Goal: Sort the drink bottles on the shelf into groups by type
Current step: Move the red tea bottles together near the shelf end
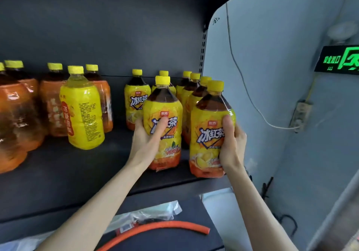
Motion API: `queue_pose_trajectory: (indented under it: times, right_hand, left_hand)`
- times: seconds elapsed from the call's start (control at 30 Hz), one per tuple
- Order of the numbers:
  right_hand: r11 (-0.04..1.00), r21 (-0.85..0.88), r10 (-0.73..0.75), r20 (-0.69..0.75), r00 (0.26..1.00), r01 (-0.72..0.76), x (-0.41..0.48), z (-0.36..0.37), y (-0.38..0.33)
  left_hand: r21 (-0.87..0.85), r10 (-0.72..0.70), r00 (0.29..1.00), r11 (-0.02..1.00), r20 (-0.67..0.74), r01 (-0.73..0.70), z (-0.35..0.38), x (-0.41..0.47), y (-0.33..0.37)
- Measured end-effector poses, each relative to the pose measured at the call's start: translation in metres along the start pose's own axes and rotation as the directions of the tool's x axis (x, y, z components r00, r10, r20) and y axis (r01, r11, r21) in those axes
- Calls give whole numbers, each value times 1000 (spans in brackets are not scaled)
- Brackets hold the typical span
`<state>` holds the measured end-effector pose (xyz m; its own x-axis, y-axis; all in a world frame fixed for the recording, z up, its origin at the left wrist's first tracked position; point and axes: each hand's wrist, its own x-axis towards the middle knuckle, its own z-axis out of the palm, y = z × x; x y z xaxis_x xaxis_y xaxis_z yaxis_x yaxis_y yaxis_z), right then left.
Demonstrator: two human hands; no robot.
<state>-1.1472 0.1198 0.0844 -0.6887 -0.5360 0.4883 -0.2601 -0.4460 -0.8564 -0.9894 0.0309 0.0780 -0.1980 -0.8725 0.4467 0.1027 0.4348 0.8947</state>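
On the dark shelf (81,173) stand yellow-capped drink bottles. My left hand (149,136) grips a yellow-label iced tea bottle (165,105) at the shelf's front middle. My right hand (232,141) grips a second iced tea bottle (206,126) near the shelf's right end. Behind them stand several more iced tea bottles (137,99). To the left, a bottle of pale yellow drink (83,110) stands in front of orange-label dark tea bottles (52,105), with more of these (15,118) at the far left.
A grey side panel (272,75) closes the shelf on the right, with a white cable and a green lit sign (340,60). On the shelf below lie an orange hose (155,228) and a clear plastic bag (147,213).
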Motion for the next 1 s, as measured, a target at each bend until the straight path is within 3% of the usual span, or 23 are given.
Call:
queue_pose_trajectory:
  times: [0.27, 0.43, 0.67, 0.83, 1.0]
  right_hand:
    - [998, 15, 52, 63, 997, -53, 32, -14, 24]
    - [996, 3, 87, 133, 987, -88, 40, -17, 26]
    - [992, 11, 123, 177, 977, -127, 45, -19, 33]
    - [990, 56, 118, 188, 975, -131, 47, -20, 32]
    - [993, 45, 105, 155, 982, -113, 46, -18, 33]
  left_hand:
    - [82, -25, 997, 996, -69, 31, 27, 16, -13]
    - [264, -11, 978, 962, -206, 66, 35, 15, -18]
    - [159, -5, 956, 986, -294, 55, 49, 5, -21]
    - [52, -79, 963, 994, -258, 95, 52, 16, -24]
    - [50, -109, 962, 991, -250, 125, 57, 37, -29]
